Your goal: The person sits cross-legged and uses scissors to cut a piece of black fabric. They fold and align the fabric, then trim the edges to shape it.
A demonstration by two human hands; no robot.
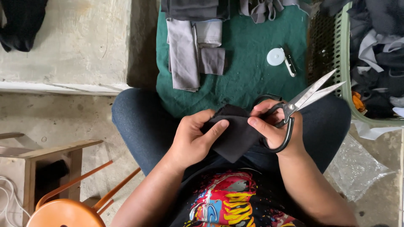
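Plastic basket (344,54) holds fabric scraps. Left hand (191,136) pinches black cloth (235,132); right hand (275,126) grips steel scissors (303,98), touching cloth.

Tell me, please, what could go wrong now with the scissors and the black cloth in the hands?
The scissors hang open from the right hand while both hands pinch the black cloth; the loose grip could let them slip onto the lap. The open blades point toward the green basket and might snag it. The left hand fingers lie close, so they might get nicked.
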